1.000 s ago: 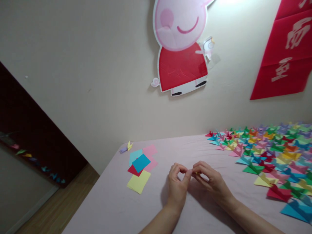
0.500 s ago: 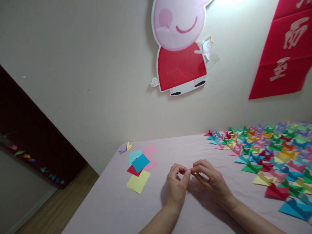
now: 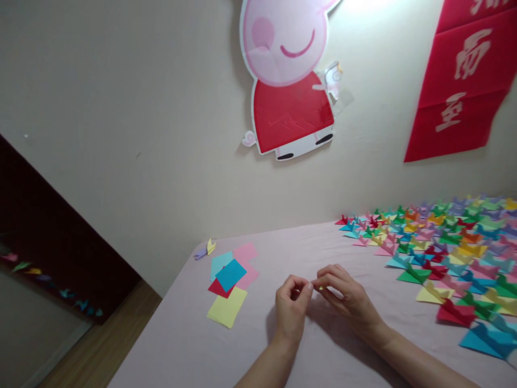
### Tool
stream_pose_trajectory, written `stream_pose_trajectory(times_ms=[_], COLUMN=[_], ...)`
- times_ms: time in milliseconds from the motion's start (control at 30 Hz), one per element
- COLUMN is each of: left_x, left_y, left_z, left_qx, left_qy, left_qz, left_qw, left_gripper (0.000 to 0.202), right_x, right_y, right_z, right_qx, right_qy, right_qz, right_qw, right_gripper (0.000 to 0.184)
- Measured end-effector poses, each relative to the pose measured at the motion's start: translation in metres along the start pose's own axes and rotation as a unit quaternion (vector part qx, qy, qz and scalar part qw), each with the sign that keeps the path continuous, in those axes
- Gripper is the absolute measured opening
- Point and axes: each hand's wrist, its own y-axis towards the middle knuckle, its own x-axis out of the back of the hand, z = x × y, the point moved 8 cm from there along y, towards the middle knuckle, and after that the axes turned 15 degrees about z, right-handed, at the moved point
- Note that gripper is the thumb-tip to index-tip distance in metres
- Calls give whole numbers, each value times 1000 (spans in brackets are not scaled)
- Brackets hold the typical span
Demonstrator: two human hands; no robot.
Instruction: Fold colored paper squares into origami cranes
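Fingertip to fingertip, my left hand (image 3: 291,308) and my right hand (image 3: 350,299) meet above the pink cloth. Both are closed in a pinch around a small folded yellow paper (image 3: 321,288), mostly hidden by the fingers; just a sliver shows under the right fingers. Left of my hands lie loose square sheets: yellow paper (image 3: 227,308), blue paper (image 3: 231,275), red paper (image 3: 220,288), light blue paper (image 3: 220,263) and pink paper (image 3: 245,251), partly overlapping.
Rows of folded paper cranes (image 3: 434,293) in many colours cover the right side of the pink-covered table (image 3: 181,345). Two small folded pieces (image 3: 205,249) sit at its far left corner. A pig cutout (image 3: 293,110) and a red banner (image 3: 452,102) hang on the wall.
The camera view has shifted slightly, so the wall and cranes appear a little farther left. My hands keep their pinch with almost no movement.
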Motion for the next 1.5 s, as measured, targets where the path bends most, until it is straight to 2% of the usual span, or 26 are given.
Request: stream_pose_trajectory(times_ms=[267,467,633,767,833,933,1000,1067,1233,1367,1500], left_x=[-3,-10,-18,-21,-16,-8,-7,-7,-4,-7,-13], left_y=[2,3,2,3,5,6,4,2,1,-1,-3], left_z=[9,18,16,14,9,-9,-19,-22,-24,-32,-26], left_qx=[69,152,171,157,121,31,-13,-35,-60,-83,-53], left_qy=[-113,-208,-250,-257,-213,-39,72,126,148,176,183], left_qz=[10,72,119,121,107,80,66,50,21,20,39], left_qw=[991,964,946,946,964,996,995,990,987,981,981], left_gripper=[34,40,43,41,36,22,14,10,10,9,4], right_x=[2,3,3,1,0,-1,-3,-6,-15,-17,-24], right_y=[1,2,0,-1,-1,-3,-4,-5,-6,-8,-13], right_z=[-3,-5,-8,-15,-20,-28,-31,-33,-35,-37,-40], right_qx=[-10,-27,-38,-74,-104,-153,-179,-196,-216,-228,-267], right_qy=[18,46,92,142,169,206,229,253,297,310,400], right_qz=[9,24,24,17,13,3,-1,1,25,20,9], right_qw=[1000,998,995,987,980,966,957,947,930,923,877], right_gripper=[15,16,16,18,21,25,27,29,27,28,35])
